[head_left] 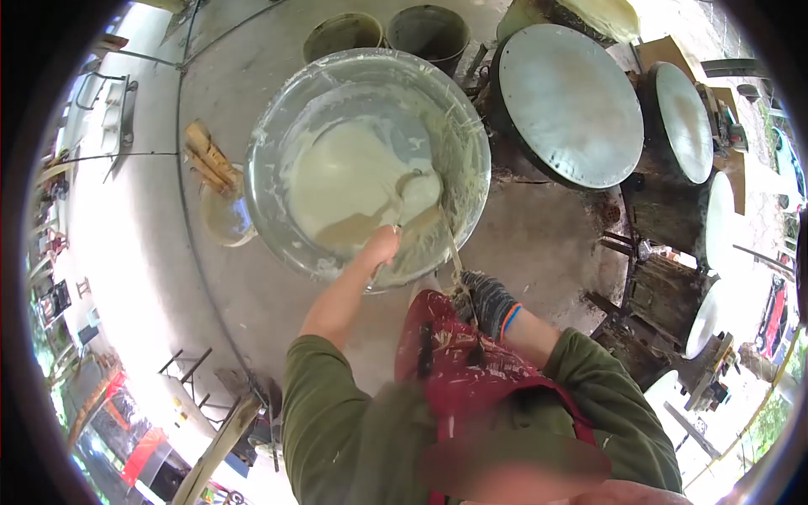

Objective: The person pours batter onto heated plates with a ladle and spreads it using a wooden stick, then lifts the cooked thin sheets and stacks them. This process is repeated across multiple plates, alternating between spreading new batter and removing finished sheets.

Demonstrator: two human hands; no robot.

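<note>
Big round metal basin of pale batter centre, on concrete floor. L hand on near rim, grip not clear. R gloved hand clamped on thin ladle handle. Behind: 2 dark buckets. R side: 4 round grey griddles. L: 1 small bowl w/ wood sticks.
</note>
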